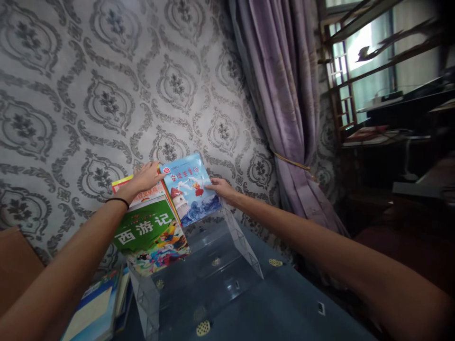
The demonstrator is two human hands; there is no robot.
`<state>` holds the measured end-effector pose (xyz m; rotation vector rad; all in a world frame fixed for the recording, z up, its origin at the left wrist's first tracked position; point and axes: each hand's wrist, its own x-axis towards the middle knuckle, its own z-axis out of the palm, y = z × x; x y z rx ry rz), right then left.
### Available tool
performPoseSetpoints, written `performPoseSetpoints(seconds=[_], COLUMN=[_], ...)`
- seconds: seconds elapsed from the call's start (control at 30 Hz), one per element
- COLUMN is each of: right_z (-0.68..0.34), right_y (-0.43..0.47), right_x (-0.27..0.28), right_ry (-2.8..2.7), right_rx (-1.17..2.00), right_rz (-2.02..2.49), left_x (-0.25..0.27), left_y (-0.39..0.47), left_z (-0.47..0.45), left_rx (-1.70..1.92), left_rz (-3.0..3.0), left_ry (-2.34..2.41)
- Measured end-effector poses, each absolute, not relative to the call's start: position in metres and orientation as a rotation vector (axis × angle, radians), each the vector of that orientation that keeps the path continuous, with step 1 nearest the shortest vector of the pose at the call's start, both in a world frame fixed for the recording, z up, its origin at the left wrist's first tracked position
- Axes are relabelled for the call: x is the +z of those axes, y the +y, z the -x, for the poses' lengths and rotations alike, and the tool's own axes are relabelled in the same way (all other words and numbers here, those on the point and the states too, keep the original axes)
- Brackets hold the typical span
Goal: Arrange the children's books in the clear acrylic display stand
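Note:
A blue children's book [190,189] with red Chinese lettering stands upright at the back of a clear plastic book rack [241,237]. My right hand [222,188] pinches its right edge, thumb in front. At its upper left corner is my left hand [145,177], thumb against the cover's edge and fingers curled at the top, partly hidden. Just below that hand, a green book [151,234] leans in the rack's left part. A red and yellow book [119,183] shows behind the green one, partly covered by my left wrist.
The rack stands on a dark blue surface [284,293] against a patterned wall [110,102]. More books [95,303] lie at the lower left, by a brown cardboard box [17,265]. A purple curtain [284,94] hangs to the right, beside a dark shelf unit [391,109].

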<state>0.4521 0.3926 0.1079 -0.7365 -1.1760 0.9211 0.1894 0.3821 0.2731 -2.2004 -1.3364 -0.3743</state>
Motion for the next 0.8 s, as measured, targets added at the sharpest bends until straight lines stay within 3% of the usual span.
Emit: performPoseSetpoints(seconds=[0.63,0.8], right_z=[-0.459,-0.458], right_y=[0.406,0.406], right_x=[0.11,0.114], right_ry=[-1.16,-1.225], right_rx=[0.775,0.727], right_rz=[0.777,0.782], left_x=[0.304,0.292], left_y=[0.391,0.396], left_z=[-0.127,-0.083], left_rx=[-0.655,-0.923], left_rz=[2.215,2.123], left_ry=[-1.305,-1.412])
